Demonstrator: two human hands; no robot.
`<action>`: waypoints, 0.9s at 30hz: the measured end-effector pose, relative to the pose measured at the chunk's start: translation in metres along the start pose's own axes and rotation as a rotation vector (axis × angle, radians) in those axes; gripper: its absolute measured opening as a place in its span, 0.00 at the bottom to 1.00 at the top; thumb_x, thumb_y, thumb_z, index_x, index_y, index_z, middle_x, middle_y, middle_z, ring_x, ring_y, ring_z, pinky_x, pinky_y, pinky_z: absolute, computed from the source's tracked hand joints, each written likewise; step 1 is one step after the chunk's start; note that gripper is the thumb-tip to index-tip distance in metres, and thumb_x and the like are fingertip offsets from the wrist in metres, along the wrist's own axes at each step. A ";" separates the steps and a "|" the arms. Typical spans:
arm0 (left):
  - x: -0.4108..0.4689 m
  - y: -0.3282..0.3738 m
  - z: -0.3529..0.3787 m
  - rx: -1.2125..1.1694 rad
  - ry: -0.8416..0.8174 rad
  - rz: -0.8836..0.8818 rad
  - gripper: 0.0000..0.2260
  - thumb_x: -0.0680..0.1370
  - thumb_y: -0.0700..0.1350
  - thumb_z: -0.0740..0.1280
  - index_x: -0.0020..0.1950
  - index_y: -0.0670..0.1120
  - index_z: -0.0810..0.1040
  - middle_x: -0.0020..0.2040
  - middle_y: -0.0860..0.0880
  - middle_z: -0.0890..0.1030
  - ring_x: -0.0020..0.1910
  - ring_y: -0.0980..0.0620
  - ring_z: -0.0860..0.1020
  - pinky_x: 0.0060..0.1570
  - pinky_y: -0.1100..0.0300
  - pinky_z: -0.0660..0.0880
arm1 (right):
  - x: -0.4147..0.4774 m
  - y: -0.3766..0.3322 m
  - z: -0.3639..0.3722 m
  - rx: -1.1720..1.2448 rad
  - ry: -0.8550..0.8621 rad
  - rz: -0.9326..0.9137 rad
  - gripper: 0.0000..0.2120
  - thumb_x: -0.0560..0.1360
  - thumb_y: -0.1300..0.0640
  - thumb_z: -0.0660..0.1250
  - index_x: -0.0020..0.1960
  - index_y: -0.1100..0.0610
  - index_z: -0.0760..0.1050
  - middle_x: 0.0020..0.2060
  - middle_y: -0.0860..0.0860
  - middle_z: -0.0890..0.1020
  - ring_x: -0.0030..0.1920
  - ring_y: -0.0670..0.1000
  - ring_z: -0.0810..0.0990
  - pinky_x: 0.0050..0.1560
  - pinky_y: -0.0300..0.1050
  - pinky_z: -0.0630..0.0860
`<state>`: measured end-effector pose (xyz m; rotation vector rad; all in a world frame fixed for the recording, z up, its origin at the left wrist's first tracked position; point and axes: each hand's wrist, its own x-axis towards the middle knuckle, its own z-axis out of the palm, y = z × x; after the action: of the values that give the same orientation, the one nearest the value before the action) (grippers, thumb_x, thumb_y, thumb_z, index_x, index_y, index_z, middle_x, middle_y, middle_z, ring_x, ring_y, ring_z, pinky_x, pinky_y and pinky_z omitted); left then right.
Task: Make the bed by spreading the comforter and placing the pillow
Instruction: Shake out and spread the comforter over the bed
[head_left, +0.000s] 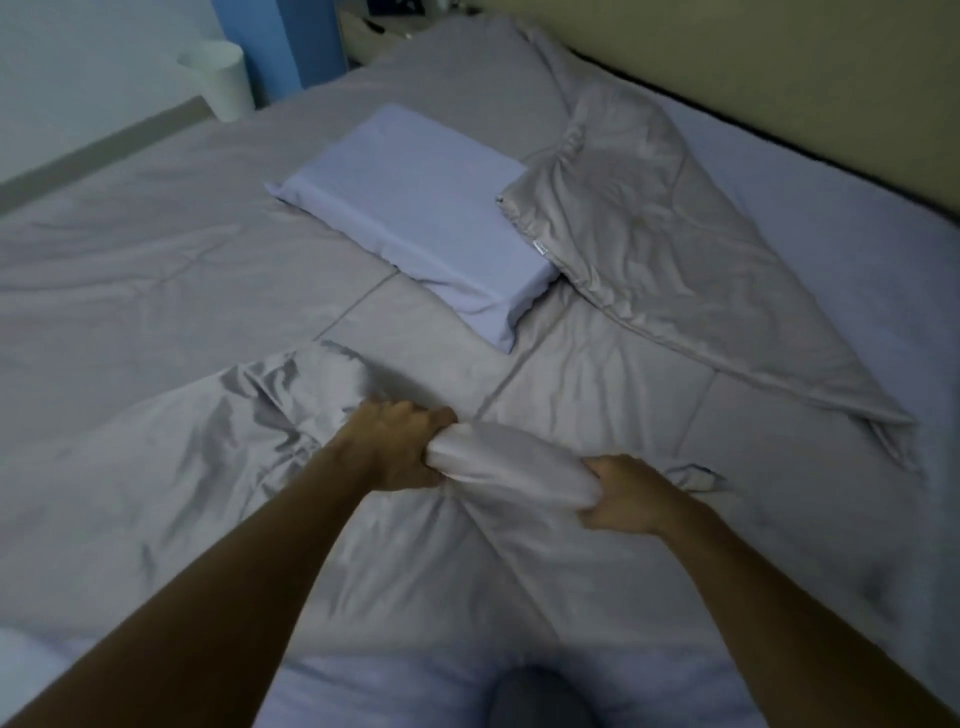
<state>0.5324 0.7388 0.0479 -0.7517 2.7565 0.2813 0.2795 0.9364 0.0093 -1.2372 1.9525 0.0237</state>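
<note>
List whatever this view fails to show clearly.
Head view:
- Fingertips of left hand and right hand: buried in the bunched comforter they grip.
- Pillow right edge: partly under the comforter's folded-back flap.
- Tag on that flap: too small to read.
- Dark rounded shape at the bottom: cut off by the edge, blurred.

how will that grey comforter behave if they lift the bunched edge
Probably floppy: the comforter bunches and creases where the left hand and right hand grip it. Its sheen suggests it may slip in the grip.
</note>
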 end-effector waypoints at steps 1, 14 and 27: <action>-0.025 0.009 -0.002 -0.011 -0.063 -0.025 0.28 0.68 0.63 0.69 0.66 0.56 0.72 0.61 0.50 0.80 0.59 0.44 0.79 0.57 0.49 0.75 | -0.021 -0.003 0.018 -0.050 0.050 0.020 0.25 0.69 0.46 0.73 0.64 0.50 0.77 0.58 0.49 0.83 0.57 0.52 0.81 0.60 0.45 0.75; -0.244 0.101 0.057 -0.215 -0.344 -0.032 0.29 0.64 0.59 0.74 0.61 0.49 0.73 0.60 0.48 0.80 0.59 0.45 0.78 0.53 0.56 0.74 | -0.225 -0.012 0.192 0.070 0.412 -0.032 0.08 0.68 0.60 0.67 0.41 0.52 0.68 0.37 0.49 0.81 0.39 0.52 0.80 0.33 0.44 0.71; -0.356 0.189 0.131 -0.211 -0.550 0.194 0.36 0.65 0.63 0.74 0.70 0.52 0.73 0.74 0.53 0.68 0.72 0.51 0.66 0.69 0.59 0.64 | -0.357 0.016 0.294 0.160 0.200 0.066 0.12 0.68 0.37 0.69 0.44 0.43 0.72 0.41 0.49 0.82 0.43 0.52 0.81 0.44 0.49 0.79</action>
<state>0.7561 1.0982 0.0553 -0.3724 2.2901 0.7113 0.5179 1.3330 0.0308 -1.1048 2.1210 -0.2258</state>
